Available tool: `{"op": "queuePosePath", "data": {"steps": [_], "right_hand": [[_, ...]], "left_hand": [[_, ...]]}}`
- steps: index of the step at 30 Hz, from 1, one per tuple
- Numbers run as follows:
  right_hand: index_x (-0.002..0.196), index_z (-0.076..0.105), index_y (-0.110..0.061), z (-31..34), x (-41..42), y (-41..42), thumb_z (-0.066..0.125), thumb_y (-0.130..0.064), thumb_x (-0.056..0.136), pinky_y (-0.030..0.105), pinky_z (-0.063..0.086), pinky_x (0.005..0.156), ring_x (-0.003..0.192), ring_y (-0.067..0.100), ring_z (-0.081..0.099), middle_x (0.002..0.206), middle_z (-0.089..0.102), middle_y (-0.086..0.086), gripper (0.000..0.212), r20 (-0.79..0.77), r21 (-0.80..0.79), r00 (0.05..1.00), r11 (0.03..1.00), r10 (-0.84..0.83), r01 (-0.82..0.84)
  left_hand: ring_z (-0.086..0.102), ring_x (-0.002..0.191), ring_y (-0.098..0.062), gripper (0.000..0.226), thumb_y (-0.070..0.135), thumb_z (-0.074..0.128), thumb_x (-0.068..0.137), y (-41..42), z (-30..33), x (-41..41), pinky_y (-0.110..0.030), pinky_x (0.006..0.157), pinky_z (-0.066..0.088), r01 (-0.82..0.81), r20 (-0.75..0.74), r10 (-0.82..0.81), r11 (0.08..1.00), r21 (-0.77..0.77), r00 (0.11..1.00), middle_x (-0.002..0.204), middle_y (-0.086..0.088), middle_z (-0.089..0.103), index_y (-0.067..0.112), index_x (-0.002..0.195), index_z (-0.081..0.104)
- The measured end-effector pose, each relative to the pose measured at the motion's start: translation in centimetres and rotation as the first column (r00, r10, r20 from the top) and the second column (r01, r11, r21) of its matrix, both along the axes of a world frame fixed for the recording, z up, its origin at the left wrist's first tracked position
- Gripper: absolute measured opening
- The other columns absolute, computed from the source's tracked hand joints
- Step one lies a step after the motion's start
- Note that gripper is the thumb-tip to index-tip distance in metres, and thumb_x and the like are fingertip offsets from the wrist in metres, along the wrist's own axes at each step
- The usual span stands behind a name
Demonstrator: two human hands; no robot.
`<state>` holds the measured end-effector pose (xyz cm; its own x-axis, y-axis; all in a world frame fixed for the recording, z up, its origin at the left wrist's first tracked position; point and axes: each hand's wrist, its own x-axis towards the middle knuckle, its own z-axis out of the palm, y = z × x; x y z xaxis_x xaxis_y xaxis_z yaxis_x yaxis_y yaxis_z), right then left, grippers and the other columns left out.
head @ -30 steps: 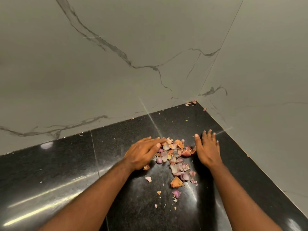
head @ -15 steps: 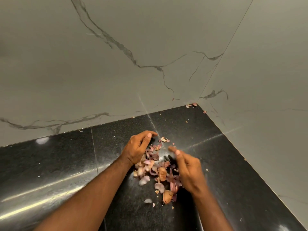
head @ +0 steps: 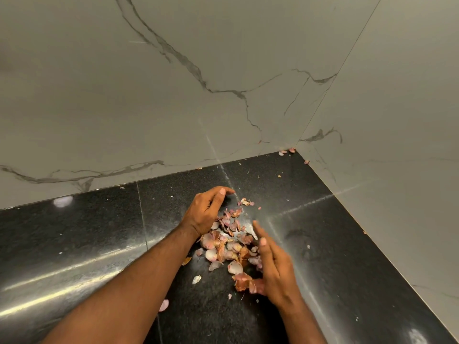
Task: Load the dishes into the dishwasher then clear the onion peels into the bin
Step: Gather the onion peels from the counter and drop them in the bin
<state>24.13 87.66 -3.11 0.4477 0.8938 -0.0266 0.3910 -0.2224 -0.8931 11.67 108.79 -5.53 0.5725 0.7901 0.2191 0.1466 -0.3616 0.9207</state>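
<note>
Low in the centre of the frame, the onion peels [head: 229, 240] lie heaped on the black countertop [head: 74, 232], between the cupped, loosely curled left hand [head: 207, 212] and right hand [head: 274, 265]. Neither grips anything. Stray bits [head: 286, 151] sit in the upper-right corner; binning remains undone, and no dishwasher shows.

Left hand [head: 207, 212] and right hand [head: 274, 266] cupped either side of onion peels [head: 228, 244] on black countertop [head: 335, 244].

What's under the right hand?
Peels run up against the right hand on the black counter, some tucked beneath its palm edge. How many lie under it is hidden.
</note>
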Motion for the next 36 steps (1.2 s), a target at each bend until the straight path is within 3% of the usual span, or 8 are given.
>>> {"op": "queuePosePath", "data": {"steps": [3, 6, 9, 14, 20, 26, 32, 36], "right_hand": [[0.155, 0.044, -0.029, -0.3, 2.0, -1.2, 0.03, -0.049, 0.108, 0.036, 0.024, 0.125, 0.156, 0.004, 0.025, 0.165, 0.035, -0.012, 0.053, 0.342, 0.085, 0.896, 0.958, -0.285, 0.272], [0.161, 0.007, -0.017, -1.6, 5.2, -2.4, 0.01, -0.058, 0.107, 0.045, 0.006, 0.131, 0.161, 0.02, 0.001, 0.173, 0.008, 0.007, 0.068, 0.635, -0.238, 0.735, 0.845, -0.237, 0.478], [0.164, 0.001, -0.016, -1.6, 4.6, -3.2, 0.012, -0.059, 0.104, 0.04, 0.007, 0.131, 0.16, 0.017, 0.001, 0.173, 0.002, 0.004, 0.074, 0.578, -0.357, 0.81, 0.863, -0.096, 0.358], [0.139, 0.062, -0.029, -0.8, 2.0, -4.8, 0.055, -0.013, 0.106, 0.02, 0.052, 0.095, 0.117, 0.01, 0.065, 0.119, 0.071, -0.012, 0.037, 0.25, 0.164, 0.83, 0.867, -0.498, 0.471], [0.135, 0.063, -0.007, -2.3, 2.7, -2.9, 0.065, -0.008, 0.091, 0.055, 0.037, 0.103, 0.127, 0.036, 0.036, 0.134, 0.05, 0.014, 0.044, 0.51, -0.059, 0.611, 0.684, -0.605, 0.727], [0.097, 0.073, -0.021, -1.9, 3.0, -3.1, 0.06, 0.003, 0.089, 0.056, 0.034, 0.108, 0.138, 0.033, 0.032, 0.139, 0.048, 0.011, 0.029, 0.409, 0.025, 0.653, 0.723, -0.638, 0.691], [0.129, 0.063, -0.012, -2.5, 2.9, -2.4, 0.054, -0.004, 0.093, 0.06, 0.028, 0.116, 0.148, 0.035, 0.023, 0.159, 0.034, 0.016, 0.039, 0.498, -0.055, 0.617, 0.688, -0.609, 0.724], [0.112, 0.067, -0.023, -2.5, 3.1, -2.5, 0.055, -0.007, 0.093, 0.063, 0.021, 0.12, 0.152, 0.032, 0.019, 0.16, 0.033, 0.012, 0.027, 0.502, -0.065, 0.651, 0.726, -0.57, 0.685]], "left_hand": [[0.065, 0.116, -0.001, 0.055, 0.054, 0.032, 0.105, 0.2, 0.1, -0.1, -0.03, 0.102, 0.053, -0.011, 0.002, 0.011, 1.0, -0.006, 1.0, 0.12, 0.011, 0.073, 0.023, 0.125, 0.073], [0.065, 0.116, -0.002, 0.055, 0.055, 0.033, 0.105, 0.2, 0.1, 0.0, -0.031, 0.102, 0.053, 0.002, -0.002, -0.002, 1.0, -0.002, 1.0, 0.121, 0.01, 0.073, 0.022, 0.125, 0.073], [0.065, 0.116, -0.002, 0.055, 0.054, 0.033, 0.105, 0.3, -0.1, 0.0, -0.028, 0.101, 0.053, 0.003, 0.002, -0.003, 1.0, -0.002, 1.0, 0.121, 0.009, 0.073, 0.023, 0.125, 0.073], [0.065, 0.113, 0.0, 0.055, 0.053, 0.033, 0.104, 0.1, 0.0, 0.2, -0.015, 0.097, 0.049, 0.0, 0.02, 0.0, 1.0, -0.003, 1.0, 0.119, 0.007, 0.074, 0.022, 0.124, 0.073], [0.066, 0.113, -0.002, 0.055, 0.056, 0.033, 0.104, 0.1, -0.2, 0.1, -0.023, 0.098, 0.052, -0.006, 0.003, 0.006, 1.0, -0.004, 1.0, 0.118, 0.007, 0.074, 0.024, 0.124, 0.073], [0.066, 0.112, -0.002, 0.054, 0.056, 0.033, 0.105, 0.2, -0.2, 0.2, -0.031, 0.099, 0.055, -0.019, 0.003, 0.019, 1.0, 0.009, 1.0, 0.117, 0.009, 0.074, 0.025, 0.122, 0.074], [0.066, 0.11, -0.001, 0.05, 0.056, 0.034, 0.104, -0.1, 0.0, 0.1, -0.027, 0.097, 0.054, -0.015, 0.009, 0.014, 1.0, 0.015, 1.0, 0.114, 0.01, 0.074, 0.028, 0.119, 0.073], [0.066, 0.11, -0.002, 0.053, 0.057, 0.033, 0.103, 0.0, 0.2, 0.2, -0.029, 0.097, 0.054, -0.014, -0.002, 0.014, 1.0, 0.019, 1.0, 0.114, 0.009, 0.074, 0.026, 0.119, 0.073]]}}
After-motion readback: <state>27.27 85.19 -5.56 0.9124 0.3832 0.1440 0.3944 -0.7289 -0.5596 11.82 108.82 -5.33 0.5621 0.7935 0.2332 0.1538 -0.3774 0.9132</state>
